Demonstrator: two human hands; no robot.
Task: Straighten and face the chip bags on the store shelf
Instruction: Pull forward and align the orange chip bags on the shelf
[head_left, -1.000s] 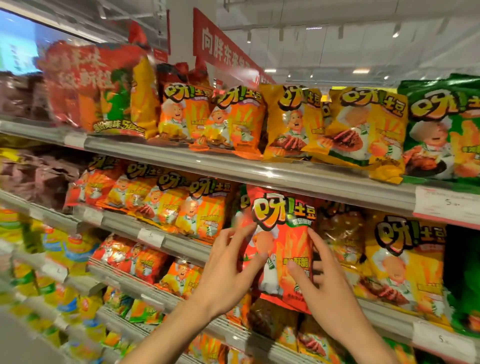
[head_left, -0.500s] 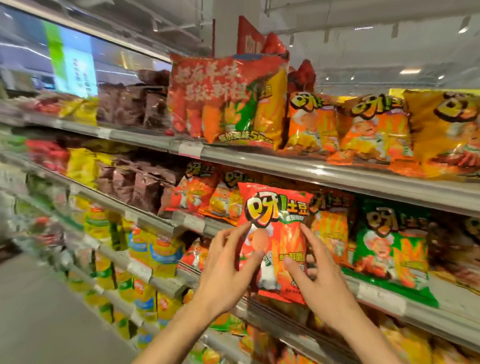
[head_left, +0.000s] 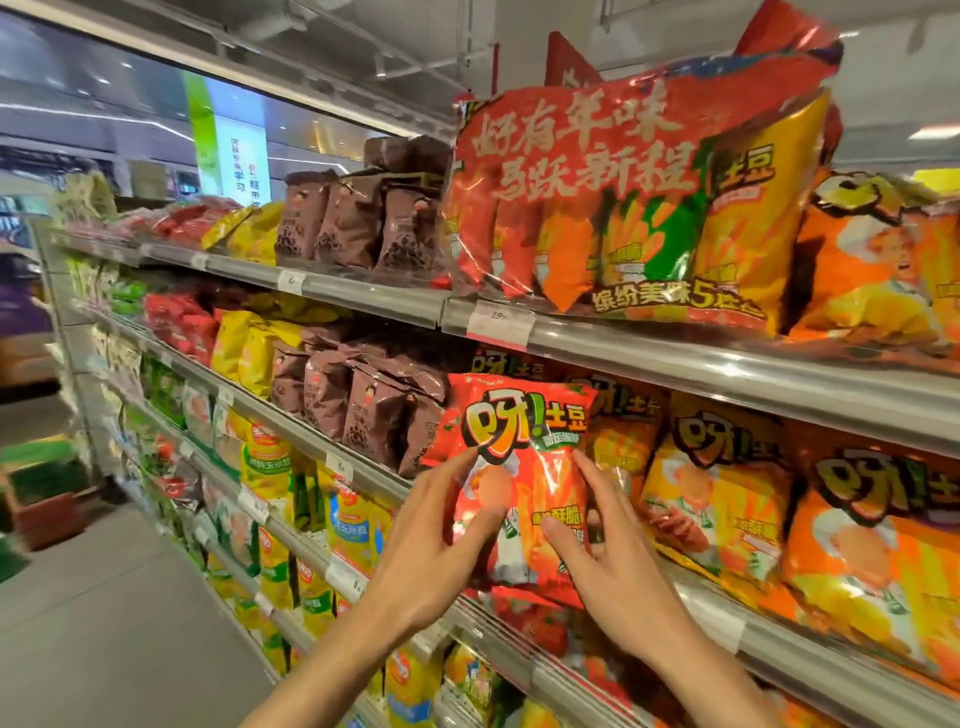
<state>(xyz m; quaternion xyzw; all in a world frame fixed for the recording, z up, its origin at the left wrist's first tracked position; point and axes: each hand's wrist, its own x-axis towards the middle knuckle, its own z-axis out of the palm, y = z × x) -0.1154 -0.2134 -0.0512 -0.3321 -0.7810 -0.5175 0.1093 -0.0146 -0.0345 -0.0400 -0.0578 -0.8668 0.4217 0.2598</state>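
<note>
A red chip bag (head_left: 524, 457) with a yellow logo stands upright, front facing me, at the left end of a row of orange and yellow chip bags (head_left: 717, 499) on the middle shelf (head_left: 779, 644). My left hand (head_left: 441, 551) holds its left side, thumb on the front and index finger along the edge. My right hand (head_left: 613, 561) holds its right side the same way. The bag's lower corners are hidden behind my hands.
A big red multipack (head_left: 639, 192) sits on the shelf above, behind a price tag (head_left: 500, 323). Brown bags (head_left: 363, 400) stand just left of the red bag. Yellow and green bags fill the lower shelves. The grey aisle floor (head_left: 104, 613) lies to the left.
Both hands carried the red bag leftward along the shelf, past several orange bags. It now stands beside the brown bags, and my view has turned left with it.
</note>
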